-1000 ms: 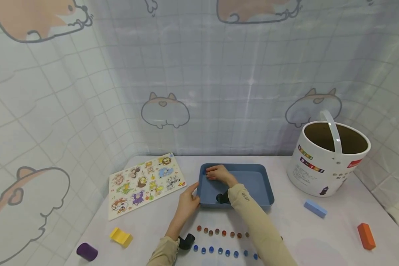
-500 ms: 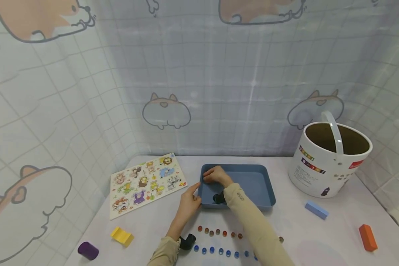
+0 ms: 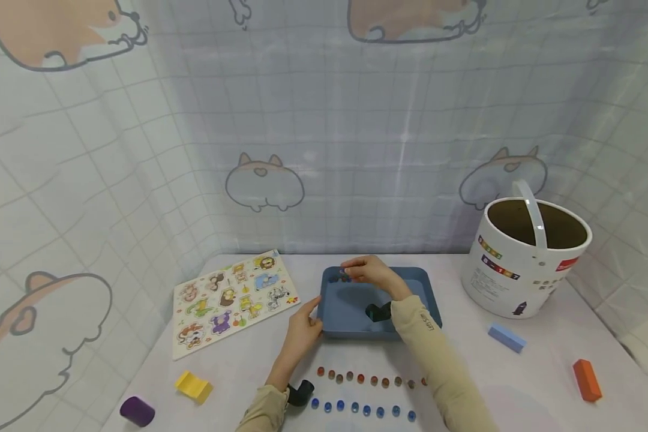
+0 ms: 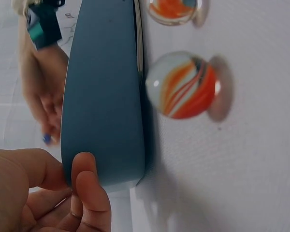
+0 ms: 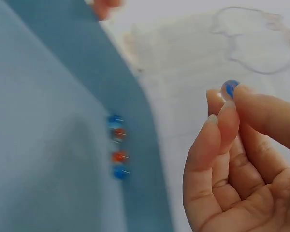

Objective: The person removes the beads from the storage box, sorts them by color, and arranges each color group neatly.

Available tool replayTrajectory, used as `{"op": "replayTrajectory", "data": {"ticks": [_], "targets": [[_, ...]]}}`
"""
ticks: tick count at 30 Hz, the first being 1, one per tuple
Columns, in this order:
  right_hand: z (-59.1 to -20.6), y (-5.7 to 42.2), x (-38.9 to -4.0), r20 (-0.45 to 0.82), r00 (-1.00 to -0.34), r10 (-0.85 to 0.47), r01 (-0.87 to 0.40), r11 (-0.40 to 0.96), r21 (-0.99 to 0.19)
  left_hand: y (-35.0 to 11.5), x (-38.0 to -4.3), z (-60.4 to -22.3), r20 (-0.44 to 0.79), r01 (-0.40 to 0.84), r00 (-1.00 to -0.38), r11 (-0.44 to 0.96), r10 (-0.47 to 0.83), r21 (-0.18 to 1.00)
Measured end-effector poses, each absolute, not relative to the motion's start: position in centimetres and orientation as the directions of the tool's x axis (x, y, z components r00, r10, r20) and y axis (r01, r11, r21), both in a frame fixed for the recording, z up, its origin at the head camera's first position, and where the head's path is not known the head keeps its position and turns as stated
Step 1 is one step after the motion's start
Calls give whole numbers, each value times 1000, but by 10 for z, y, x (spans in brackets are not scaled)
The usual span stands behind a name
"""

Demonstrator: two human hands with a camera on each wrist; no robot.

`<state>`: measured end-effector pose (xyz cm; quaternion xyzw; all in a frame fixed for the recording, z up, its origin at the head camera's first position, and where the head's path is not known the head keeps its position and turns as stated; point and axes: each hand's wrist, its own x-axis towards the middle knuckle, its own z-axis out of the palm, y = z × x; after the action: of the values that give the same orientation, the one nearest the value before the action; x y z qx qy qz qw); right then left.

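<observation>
My right hand (image 3: 375, 275) is over the far left part of the blue tray (image 3: 348, 309), pinching a clear marble with a blue swirl (image 5: 229, 90) between thumb and fingertips. Below it, blue and orange marbles (image 5: 119, 157) lie in a line along the inside of the tray wall. At the tray's near left side, my left hand (image 3: 302, 330) holds the rim, its thumb and fingers pinching the corner in the left wrist view. An orange-and-white marble (image 4: 181, 86) shows on the table beside the tray there.
In front of the tray run a row of reddish marbles (image 3: 360, 378) and a row of blue marbles (image 3: 366, 410). An animal puzzle board (image 3: 234, 303) lies left; a white bucket (image 3: 518, 270) stands right. Yellow (image 3: 194, 387), purple (image 3: 137, 411), blue (image 3: 506, 338) and orange blocks (image 3: 587, 380) lie around.
My right hand first dips to the tray's far left corner, then rises and shifts right, uncovering the marbles there. The left hand stays at the tray's edge.
</observation>
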<state>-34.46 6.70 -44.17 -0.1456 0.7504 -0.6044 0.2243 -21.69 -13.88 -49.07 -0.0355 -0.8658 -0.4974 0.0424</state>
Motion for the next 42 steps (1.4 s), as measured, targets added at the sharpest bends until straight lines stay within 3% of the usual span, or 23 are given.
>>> {"op": "replayTrajectory", "data": {"ticks": [5, 11, 15, 23, 37, 42], "targets": [[-425, 101, -333, -99, -858, -504, 28, 146, -989, -140, -216, -492, 105, 102, -994, 513, 23, 852], [-415, 143, -309, -43, -864, -501, -38, 149, -988, -140, -216, -491, 94, 92, -995, 514, 21, 853], [-420, 166, -289, -21, -863, -505, -93, 199, -976, -140, -217, -491, 100, 98, -995, 515, 23, 852], [-445, 197, -241, 18, -810, -586, -114, 126, -985, -140, -217, -492, 104, 103, -994, 523, 28, 846], [-464, 219, -187, -32, -738, -674, -48, 100, -994, -140, -220, -489, 104, 96, -994, 518, 13, 850], [-477, 223, -163, -94, -742, -664, -15, 158, -987, -142, -219, -490, 95, 88, -995, 523, 13, 848]]}}
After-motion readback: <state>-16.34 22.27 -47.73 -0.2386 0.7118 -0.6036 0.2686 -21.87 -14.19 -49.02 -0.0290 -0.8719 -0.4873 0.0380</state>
